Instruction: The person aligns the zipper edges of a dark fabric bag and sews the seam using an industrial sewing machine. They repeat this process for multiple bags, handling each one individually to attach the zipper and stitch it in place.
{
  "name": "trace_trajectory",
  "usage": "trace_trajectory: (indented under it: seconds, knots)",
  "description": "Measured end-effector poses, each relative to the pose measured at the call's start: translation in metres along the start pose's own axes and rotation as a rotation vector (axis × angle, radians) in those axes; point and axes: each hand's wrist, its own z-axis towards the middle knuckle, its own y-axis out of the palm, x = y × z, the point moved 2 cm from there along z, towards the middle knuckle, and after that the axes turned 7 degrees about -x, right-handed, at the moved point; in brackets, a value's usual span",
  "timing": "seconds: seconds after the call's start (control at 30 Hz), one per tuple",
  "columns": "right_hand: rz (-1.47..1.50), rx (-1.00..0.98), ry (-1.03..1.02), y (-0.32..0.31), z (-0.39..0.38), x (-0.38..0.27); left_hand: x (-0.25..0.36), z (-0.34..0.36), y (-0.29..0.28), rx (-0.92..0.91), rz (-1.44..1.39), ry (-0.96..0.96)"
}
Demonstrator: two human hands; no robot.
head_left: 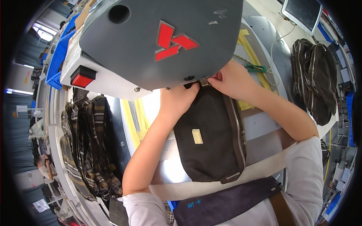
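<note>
A dark brown fabric bag piece (211, 150) lies flat in front of me, with a silver zipper (236, 132) curving down its right side and a small pale yellow patch (197, 136) on its face. Its far end reaches under the grey sewing machine head (158, 41). There my left hand (177, 98) pinches the far left corner, fingertips partly hidden by the machine. Across from it my right hand (230, 81) grips the far edge near the zipper's end, thumb and fingers pressed together. Between the hands a small tan-grey tab (204, 82) shows at the edge.
Striped dark fabric pieces (85, 147) are heaped at the left. At the right lie more zippered brown bag pieces (315, 79). Green thread snips (256, 68) sit beyond my right hand, near yellow tape strips (249, 43). A screen (302, 13) stands far right; a blue bin (60, 56) is far left.
</note>
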Motion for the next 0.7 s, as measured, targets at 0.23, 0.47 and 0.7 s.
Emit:
trace_trajectory:
  seconds: [0.23,0.47,0.7]
  knots:
    - [0.017,0.008,0.026,0.008,0.001,0.002,0.004,-0.002,-0.005,-0.117,0.015,-0.135]
    - [0.044,0.102,-0.076,0.003,0.001,0.008,0.0,0.002,0.002,-0.056,-0.001,-0.052]
    - [-0.168,0.121,-0.446,0.005,-0.009,0.007,0.003,0.002,0.001,0.034,-0.022,0.07]
